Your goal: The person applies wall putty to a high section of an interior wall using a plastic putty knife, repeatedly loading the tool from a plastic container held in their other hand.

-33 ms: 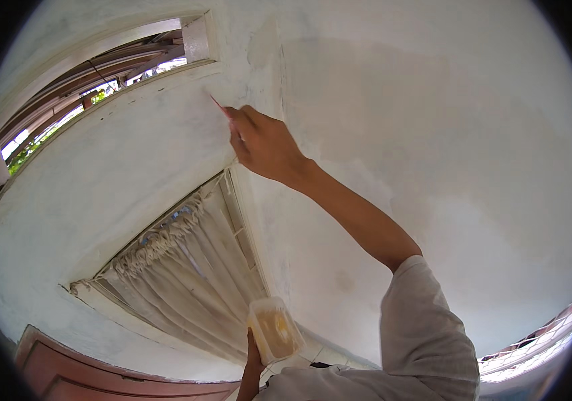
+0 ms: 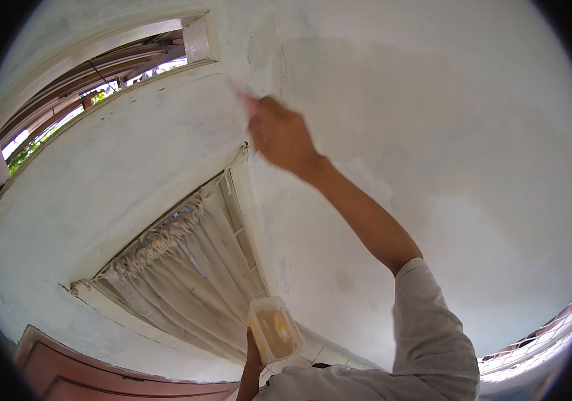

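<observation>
My right hand (image 2: 282, 134), raised at the end of an outstretched arm, is closed round a thin, flat, reddish scraper (image 2: 242, 97), blurred by motion. Its tip points up and left close to the pale wall, between the high opening and the room corner; whether it touches the wall I cannot tell. Low in the view, my left hand (image 2: 253, 357) grips a translucent plastic tub (image 2: 257, 306) by its left side. The tub is tilted so its inside shows, with beige-brown and yellowish residue on the bottom and walls. Most of the left fingers are hidden behind it.
A framed high opening (image 2: 199, 40) is at upper left. Below it a cream curtain (image 2: 192, 274) hangs on a string across a window. A reddish-brown door (image 2: 65, 361) is at lower left. Uneven pale patches mark the right wall (image 2: 379, 100). A wire-mesh opening (image 2: 533, 344) is at lower right.
My right hand has moved a little to the right with the scraper, uncovering the curtain string's upper knot. My left hand and the tub have stayed in place.
</observation>
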A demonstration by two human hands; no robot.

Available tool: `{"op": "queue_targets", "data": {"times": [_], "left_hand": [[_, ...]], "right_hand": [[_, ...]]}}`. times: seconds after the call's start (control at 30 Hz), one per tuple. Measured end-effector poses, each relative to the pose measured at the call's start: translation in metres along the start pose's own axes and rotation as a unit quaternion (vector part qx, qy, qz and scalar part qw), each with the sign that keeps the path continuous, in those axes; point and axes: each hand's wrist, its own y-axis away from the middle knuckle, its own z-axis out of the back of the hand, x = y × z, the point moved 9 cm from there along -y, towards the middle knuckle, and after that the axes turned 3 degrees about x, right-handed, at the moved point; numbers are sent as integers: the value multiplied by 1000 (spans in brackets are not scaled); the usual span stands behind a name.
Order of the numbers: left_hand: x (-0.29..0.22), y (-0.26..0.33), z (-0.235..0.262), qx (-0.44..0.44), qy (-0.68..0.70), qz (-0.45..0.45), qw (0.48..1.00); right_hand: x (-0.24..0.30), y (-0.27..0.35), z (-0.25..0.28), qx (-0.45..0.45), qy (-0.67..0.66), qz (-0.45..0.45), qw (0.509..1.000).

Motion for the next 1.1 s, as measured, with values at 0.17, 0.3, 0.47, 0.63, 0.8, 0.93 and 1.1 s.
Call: {"op": "queue_targets", "data": {"times": [0.17,0.3,0.47,0.63,0.8,0.93,1.1], "left_hand": [[-4,-4,-5,14,-5,-5,1000],[-6,-7,-6,19,-2,-7,1000],[-3,-3,-1,10,34,13,999],[-3,-4,-13,21,16,19,999],[12,-18,13,31,39,20,999],[3,-9,-8,16,0,22,1000],[1,-6,9,14,9,-1,1000]], "right_hand": [[-105,-91,66,-63,142,-97,983],[-133,-131,41,-58,162,-48,984],[-54,-86,-10,-37,123,-14,992],[23,2,-9,87,9,5,996],[-73,-25,51,-65,124,-102,985],[-111,-52,21,-9,171,-116,978],[-15,-35,-46,44,90,-34,994]]}}
